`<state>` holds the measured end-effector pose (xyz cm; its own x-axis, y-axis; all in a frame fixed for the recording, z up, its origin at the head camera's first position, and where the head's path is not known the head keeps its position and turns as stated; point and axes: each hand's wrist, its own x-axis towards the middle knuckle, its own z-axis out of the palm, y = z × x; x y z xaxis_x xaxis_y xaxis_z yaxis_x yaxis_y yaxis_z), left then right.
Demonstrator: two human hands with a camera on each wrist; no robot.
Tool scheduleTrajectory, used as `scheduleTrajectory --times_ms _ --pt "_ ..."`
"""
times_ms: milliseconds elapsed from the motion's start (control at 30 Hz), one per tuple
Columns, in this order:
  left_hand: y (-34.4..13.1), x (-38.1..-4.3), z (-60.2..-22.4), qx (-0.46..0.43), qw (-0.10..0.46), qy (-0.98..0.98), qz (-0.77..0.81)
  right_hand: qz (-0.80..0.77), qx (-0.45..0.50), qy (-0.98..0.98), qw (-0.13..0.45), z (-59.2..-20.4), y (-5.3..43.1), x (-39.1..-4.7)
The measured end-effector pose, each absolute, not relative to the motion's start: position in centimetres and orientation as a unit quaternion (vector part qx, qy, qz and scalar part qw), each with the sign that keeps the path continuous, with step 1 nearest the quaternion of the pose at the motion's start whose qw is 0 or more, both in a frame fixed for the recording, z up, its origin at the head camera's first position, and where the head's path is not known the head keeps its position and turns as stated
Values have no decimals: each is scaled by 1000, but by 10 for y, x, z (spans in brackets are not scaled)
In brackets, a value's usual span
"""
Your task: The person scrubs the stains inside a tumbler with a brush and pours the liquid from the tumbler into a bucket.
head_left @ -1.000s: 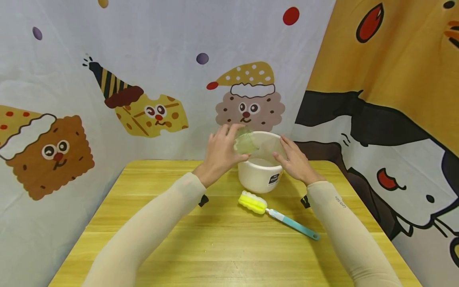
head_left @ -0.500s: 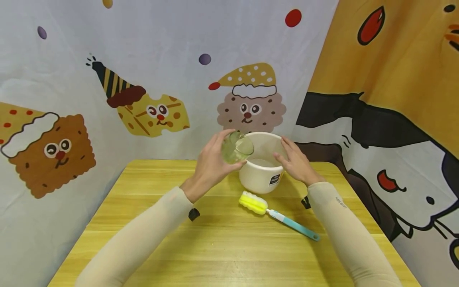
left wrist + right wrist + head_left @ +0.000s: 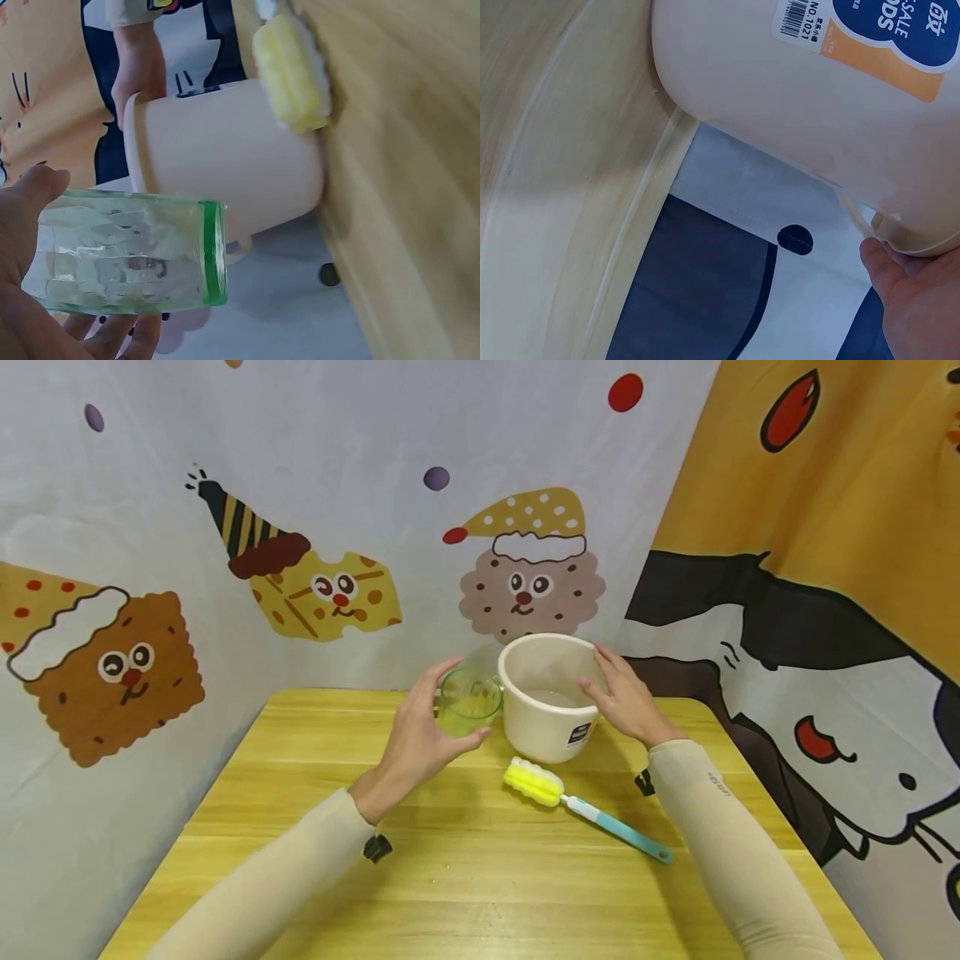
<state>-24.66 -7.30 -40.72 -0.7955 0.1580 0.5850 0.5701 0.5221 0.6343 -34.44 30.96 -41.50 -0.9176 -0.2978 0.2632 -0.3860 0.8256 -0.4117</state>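
Observation:
My left hand [image 3: 420,718] holds a clear green-tinted drinking glass [image 3: 468,702] just left of the bucket, above the table. Its thumb lies on one side and the fingers on the other. The left wrist view shows the glass [image 3: 135,251] side-on, its thick green base toward the tabletop. A cream plastic bucket [image 3: 543,731] stands upright, with what looks like shallow water inside. My right hand [image 3: 630,702] grips its right rim, thumb over the inner side. In the right wrist view, fingers [image 3: 885,266] touch the bucket beneath its rim, close to a handle loop.
A bottle brush [image 3: 615,828] with a yellow-and-white sponge head lies in front of the bucket, handle toward the right. A few small drops dot the wooden table [image 3: 480,893]. A cartoon-printed curtain [image 3: 345,443] hangs behind the table's back edge.
My left hand has carried the glass from over the bucket's left rim leftward and down, turning it from tipped toward upright. The right hand stays on the rim.

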Motion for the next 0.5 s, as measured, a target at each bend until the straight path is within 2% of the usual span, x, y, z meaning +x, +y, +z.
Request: scheduleTrajectory --times_ms 267,500 --pt "-88 -234 -431 -198 199 -846 -452 236 178 -951 91 -414 310 -345" --pt "-99 -222 -458 -211 192 -855 -432 238 179 -950 89 -415 310 -346"
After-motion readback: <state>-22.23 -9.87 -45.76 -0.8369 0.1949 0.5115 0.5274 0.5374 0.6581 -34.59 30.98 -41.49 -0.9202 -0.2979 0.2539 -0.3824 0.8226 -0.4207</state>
